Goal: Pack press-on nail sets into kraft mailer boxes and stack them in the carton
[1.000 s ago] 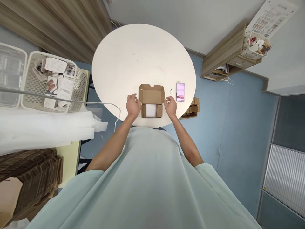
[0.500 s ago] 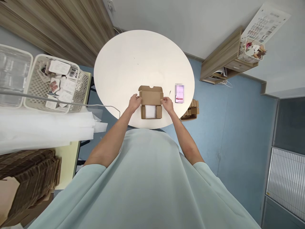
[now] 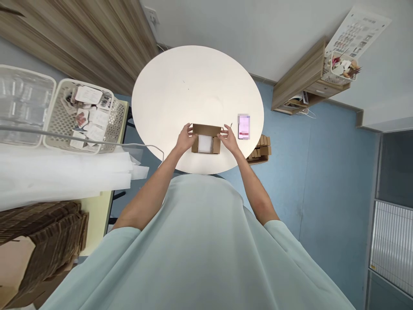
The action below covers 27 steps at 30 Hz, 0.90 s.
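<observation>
A small brown cardboard box [image 3: 216,148] sits near the front edge of the round white table [image 3: 196,82]. Inside it lies something white and flat [image 3: 204,143], its kind unclear. The box's lid [image 3: 206,129] stands raised at the far side, tilted up. At the lid's left end, my left hand [image 3: 186,137] grips it, thumb inward and fingers curled around the edge. My right hand [image 3: 229,140] holds the opposite end the same way. Some fingertips are hidden behind the cardboard.
A phone [image 3: 244,127] lies right of my right hand. Below the table's right edge is a carton of small boxes [image 3: 261,150]. On the left are a basket of cards [image 3: 87,116], a clear plastic bin [image 3: 26,103], white foam sheets [image 3: 64,172], flattened cardboard [image 3: 54,241] and a cable [image 3: 142,144].
The lid has swung up from lying open on the far side to standing raised. Both hands moved with it, and the box has shifted slightly away from me.
</observation>
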{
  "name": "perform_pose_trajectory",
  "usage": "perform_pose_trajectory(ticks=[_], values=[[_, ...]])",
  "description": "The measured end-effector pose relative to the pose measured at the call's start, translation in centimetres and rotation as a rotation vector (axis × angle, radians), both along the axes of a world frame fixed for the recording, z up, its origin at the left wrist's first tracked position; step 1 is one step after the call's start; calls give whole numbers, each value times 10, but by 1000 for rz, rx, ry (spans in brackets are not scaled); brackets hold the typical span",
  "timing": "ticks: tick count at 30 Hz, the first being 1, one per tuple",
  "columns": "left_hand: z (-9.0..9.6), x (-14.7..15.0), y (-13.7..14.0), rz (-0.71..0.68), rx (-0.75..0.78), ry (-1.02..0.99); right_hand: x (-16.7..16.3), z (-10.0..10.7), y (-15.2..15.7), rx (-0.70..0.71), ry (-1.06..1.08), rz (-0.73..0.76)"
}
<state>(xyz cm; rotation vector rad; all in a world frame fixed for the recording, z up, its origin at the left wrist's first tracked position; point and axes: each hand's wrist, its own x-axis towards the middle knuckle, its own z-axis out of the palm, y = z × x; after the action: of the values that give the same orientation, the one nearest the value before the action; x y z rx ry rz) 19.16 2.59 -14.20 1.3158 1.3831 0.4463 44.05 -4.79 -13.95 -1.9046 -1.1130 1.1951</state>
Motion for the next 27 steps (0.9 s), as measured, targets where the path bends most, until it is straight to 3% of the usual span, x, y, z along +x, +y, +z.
perform_pose_trajectory(ticks=[9,16,21,27], values=[[-11,-10,-48,-169,142,190,-16,-7,-50,53,-209,212],[-22,-21,-84,-333,245,254,-28,-9,-80,-13,-356,318],[-13,-25,-108,-298,260,353,-37,-2,-100,-9,-448,271],[5,-30,-119,-298,199,427,-45,6,-115,-118,-493,278]])
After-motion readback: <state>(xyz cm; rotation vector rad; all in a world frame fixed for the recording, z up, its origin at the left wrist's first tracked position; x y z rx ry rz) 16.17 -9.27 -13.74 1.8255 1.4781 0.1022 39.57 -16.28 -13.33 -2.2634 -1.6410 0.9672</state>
